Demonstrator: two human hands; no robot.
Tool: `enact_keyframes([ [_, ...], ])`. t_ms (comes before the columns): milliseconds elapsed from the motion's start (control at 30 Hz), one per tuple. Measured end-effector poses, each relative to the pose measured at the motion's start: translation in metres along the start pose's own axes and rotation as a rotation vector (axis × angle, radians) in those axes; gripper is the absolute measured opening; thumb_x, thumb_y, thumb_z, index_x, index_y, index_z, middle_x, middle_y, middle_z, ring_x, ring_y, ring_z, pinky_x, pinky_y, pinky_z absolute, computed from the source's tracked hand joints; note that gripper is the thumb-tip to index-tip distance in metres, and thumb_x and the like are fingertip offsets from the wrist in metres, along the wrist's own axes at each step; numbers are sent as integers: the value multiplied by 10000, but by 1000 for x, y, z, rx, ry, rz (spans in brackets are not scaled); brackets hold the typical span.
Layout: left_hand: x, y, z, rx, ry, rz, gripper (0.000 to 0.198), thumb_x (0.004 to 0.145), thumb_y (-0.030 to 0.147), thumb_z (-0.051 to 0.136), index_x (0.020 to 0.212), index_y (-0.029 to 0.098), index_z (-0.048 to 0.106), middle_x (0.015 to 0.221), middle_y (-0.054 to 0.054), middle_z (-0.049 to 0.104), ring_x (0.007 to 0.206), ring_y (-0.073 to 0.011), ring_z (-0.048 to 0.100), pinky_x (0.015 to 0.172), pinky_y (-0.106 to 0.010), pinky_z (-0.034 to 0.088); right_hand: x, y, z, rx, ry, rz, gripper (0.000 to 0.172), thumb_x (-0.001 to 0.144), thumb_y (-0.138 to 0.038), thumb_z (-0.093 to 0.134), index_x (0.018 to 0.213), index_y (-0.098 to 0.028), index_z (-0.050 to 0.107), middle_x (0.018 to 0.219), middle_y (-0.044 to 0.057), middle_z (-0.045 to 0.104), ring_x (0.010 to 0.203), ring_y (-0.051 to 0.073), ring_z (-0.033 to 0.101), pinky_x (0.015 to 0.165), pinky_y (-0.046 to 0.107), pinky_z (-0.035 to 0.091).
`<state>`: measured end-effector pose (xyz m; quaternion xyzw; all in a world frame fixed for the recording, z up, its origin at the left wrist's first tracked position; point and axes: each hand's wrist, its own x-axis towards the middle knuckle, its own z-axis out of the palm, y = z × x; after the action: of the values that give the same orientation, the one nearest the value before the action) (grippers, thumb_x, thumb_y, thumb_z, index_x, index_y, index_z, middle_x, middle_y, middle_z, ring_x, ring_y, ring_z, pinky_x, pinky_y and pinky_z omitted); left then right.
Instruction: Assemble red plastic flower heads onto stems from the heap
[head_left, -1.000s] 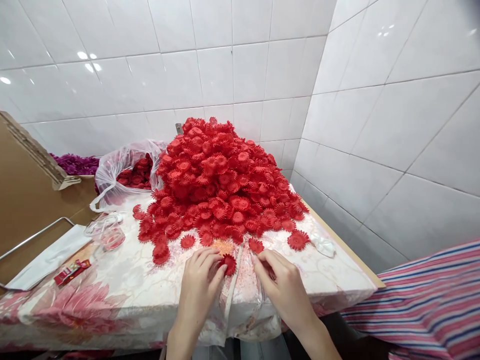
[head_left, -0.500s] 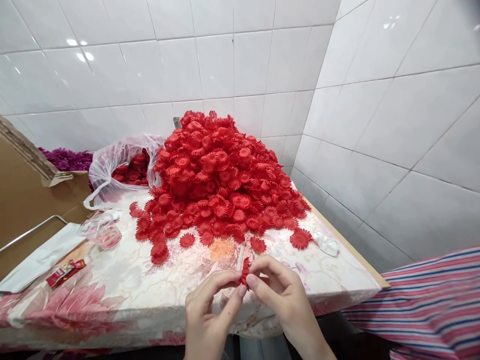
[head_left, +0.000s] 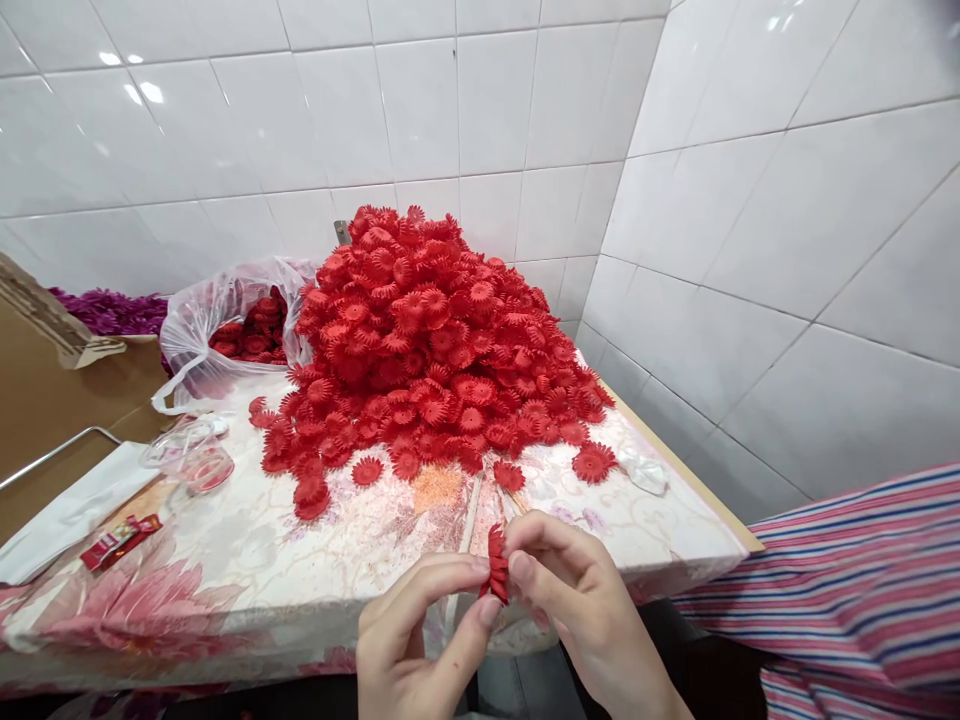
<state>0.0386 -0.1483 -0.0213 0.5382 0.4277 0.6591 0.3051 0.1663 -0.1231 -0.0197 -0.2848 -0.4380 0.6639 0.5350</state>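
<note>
Between my two hands, over the table's front edge, is a red artificial flower head (head_left: 496, 566) turned edge-on. My left hand (head_left: 431, 620) pinches its left side with thumb and fingertips. The thumb and forefinger of my right hand (head_left: 574, 585) close on its right side. Just beyond my fingers a pale thin stick (head_left: 472, 510) lies on the floral tablecloth (head_left: 315, 590). A single loose red flower (head_left: 509, 474) lies close past my right fingertips. Behind it rises a big heap of red flowers (head_left: 435, 350).
Left of the heap sits a clear plastic bag (head_left: 195, 315) of darker red flowers. A cardboard box (head_left: 82, 400), purple flowers (head_left: 112, 312), a clear plastic cup (head_left: 206, 468) and a red wrapper (head_left: 120, 541) are farther left. Tiled walls border the table; striped fabric (head_left: 847, 590) hangs at right.
The view has shifted slightly, so the heap and table sit a little higher and further left. My hands still hold the flower head, with slightly more of it showing between my fingers.
</note>
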Motion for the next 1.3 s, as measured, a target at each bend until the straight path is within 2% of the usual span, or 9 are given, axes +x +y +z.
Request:
enact_keyframes([
  [167,-1,2,0,15,33,-158,259,648,403,793,828,226,735,752,-24,739,698,-182,686,658,-245,568,-6,-3,1,-276,64,-41,130,824,-319,633,765,-202,634,729,9,654,664,147,603,613,236,478],
  [300,1,4,2,-15,56,-314,179,644,360,787,733,216,728,680,2,717,648,-158,668,630,-209,544,-7,-3,6,-514,53,-123,102,816,-256,584,734,-197,593,687,-2,602,620,138,535,568,231,431],
  [467,17,-10,-14,56,111,-402,207,668,366,733,594,175,705,571,0,665,577,-147,605,550,-202,500,-11,0,-6,-269,42,19,161,767,-309,651,698,-190,567,631,-29,517,561,107,433,526,220,358],
  [633,40,-30,-42,172,361,-397,249,587,388,765,659,151,731,650,-21,709,636,-163,632,565,-211,512,-9,-1,-34,-131,162,25,264,753,-421,693,703,-185,586,565,-54,424,480,84,321,448,209,288],
  [733,44,-35,-45,224,302,-402,259,606,400,751,685,154,735,685,-25,729,651,-175,654,567,-221,521,0,-1,-37,-275,302,-89,219,756,-384,690,718,-191,595,638,-32,487,544,105,418,497,213,357],
  [800,45,-37,-42,270,207,-389,253,627,403,734,690,158,735,691,-29,738,654,-183,662,572,-229,525,6,2,-34,-329,294,-120,201,758,-369,677,709,-191,595,668,-22,516,594,122,469,541,219,397],
  [1133,47,-43,-28,369,106,-373,290,651,453,654,689,172,717,679,-51,737,632,-219,663,569,-286,523,7,0,-16,-240,312,12,195,719,-336,697,686,-179,586,652,-40,493,594,105,444,551,200,369],
  [1233,64,-43,-42,562,195,-301,379,750,496,565,820,162,731,785,-95,743,699,-269,669,651,-381,537,7,1,-16,-226,323,14,199,703,-335,713,677,-181,591,646,-41,503,592,107,446,554,204,367],
  [1300,78,-39,-51,831,350,-129,435,848,426,445,1016,117,702,1015,-179,718,957,-343,641,862,-494,477,8,3,-16,-213,329,9,203,698,-336,721,673,-182,590,639,-43,509,591,106,447,556,202,364],
])
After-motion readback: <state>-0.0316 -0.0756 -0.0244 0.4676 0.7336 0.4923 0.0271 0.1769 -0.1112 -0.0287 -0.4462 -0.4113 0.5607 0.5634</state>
